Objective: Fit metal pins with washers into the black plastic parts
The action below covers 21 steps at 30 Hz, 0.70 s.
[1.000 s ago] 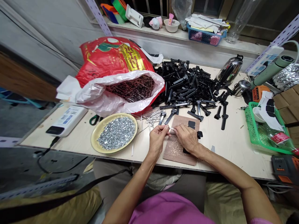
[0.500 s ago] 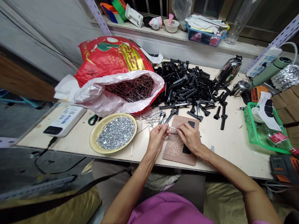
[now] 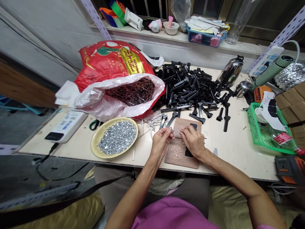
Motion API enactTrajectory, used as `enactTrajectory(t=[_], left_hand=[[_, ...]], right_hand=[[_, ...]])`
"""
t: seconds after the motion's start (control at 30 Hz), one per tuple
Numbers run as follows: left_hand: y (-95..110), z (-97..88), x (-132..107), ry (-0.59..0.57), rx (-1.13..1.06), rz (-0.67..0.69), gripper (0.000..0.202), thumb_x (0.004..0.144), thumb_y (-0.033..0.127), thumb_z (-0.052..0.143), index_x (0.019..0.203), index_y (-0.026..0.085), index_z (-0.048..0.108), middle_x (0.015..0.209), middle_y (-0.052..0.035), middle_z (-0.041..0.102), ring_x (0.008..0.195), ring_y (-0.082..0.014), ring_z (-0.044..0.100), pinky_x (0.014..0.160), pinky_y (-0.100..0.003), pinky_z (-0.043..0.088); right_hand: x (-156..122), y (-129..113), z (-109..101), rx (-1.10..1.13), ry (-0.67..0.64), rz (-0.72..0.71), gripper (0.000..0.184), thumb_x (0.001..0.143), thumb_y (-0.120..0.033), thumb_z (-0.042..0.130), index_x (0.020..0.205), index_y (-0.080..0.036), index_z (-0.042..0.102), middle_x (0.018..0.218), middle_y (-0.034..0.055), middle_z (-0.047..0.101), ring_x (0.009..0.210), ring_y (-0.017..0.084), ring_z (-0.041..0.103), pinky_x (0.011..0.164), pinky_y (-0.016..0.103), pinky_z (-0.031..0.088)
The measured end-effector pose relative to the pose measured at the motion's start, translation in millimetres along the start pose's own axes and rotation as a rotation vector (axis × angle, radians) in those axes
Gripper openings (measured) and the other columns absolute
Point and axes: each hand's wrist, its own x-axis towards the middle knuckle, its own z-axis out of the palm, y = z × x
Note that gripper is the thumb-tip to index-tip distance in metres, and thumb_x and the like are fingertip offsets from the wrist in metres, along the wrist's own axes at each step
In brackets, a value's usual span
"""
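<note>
Lying at 9 o'clock on a pale plywood tabletop (image 3: pixel 238 152), a white power strip (image 3: pixel 66 126) sits just beside green-handled scissors (image 3: pixel 94 124). Next along, a yellow plate (image 3: pixel 95 145) holds a heap of small silvery metal pieces (image 3: pixel 117 137). At 11 o'clock, a red printed bag (image 3: pixel 111 60) with a white plastic liner (image 3: pixel 95 103) lies open, packed with dark copper-toned nails (image 3: pixel 131 92), while loose steel nails (image 3: pixel 152 121) scatter near the plate.

At centre, a person's left hand (image 3: pixel 160 143) keeps a clenched grip on a thin metal pin (image 3: pixel 176 130), which hangs over a brown wooden board (image 3: pixel 177 156) flecked with pale shavings. The right hand (image 3: pixel 194 143) meets the pin's far end, its grip closed, though what it pinches is too small to tell. A black plastic piece (image 3: pixel 188 153) lies on the board beneath that hand.

At 1 o'clock rises a large pile of black plastic parts (image 3: pixel 186 86). A steel kettle (image 3: pixel 230 71) stands at 2 o'clock, and a green plastic basket (image 3: pixel 253 133) rests at 3 o'clock.
</note>
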Motion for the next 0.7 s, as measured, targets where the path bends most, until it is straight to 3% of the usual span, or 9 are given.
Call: enactTrajectory(t=[0.27,0.53,0.7], left_hand=[[-5.2,1.4,-3.4,0.047,0.028,0.142,0.033,0.058,0.036,0.083,0.069,0.015,0.06,0.056,0.005,0.057,0.051,-0.006,0.053,0.055,-0.021,0.046],[6.3,-6.0,6.6,-0.078,-0.1,-0.212,0.027,0.057,0.018,0.084,0.066,0.013,0.059,0.058,0.0044,0.053,0.049,-0.0024,0.046,0.046,-0.014,0.041],[4.1,-5.2,4.6,-0.053,-0.048,-0.189,0.034,0.05,0.025,0.087,0.072,0.011,0.065,0.058,0.003,0.059,0.048,-0.0039,0.051,0.05,-0.016,0.046]], right_hand=[[1.1,-7.3,1.1,-0.026,-0.047,0.001,0.033,0.099,-0.023,0.037,0.079,-0.018,0.062,0.072,0.0025,0.061,0.063,0.01,0.055,0.051,0.023,0.029],[-0.1,-5.1,-3.8,-0.021,-0.053,-0.022,0.032,0.099,-0.023,0.037,0.08,-0.019,0.063,0.075,0.0023,0.064,0.064,0.01,0.055,0.056,0.023,0.033],[-2.8,-3.2,-3.4,0.008,-0.005,-0.035,0.029,0.098,-0.022,0.039,0.084,-0.018,0.063,0.075,0.0018,0.065,0.066,0.01,0.056,0.059,0.022,0.034]])
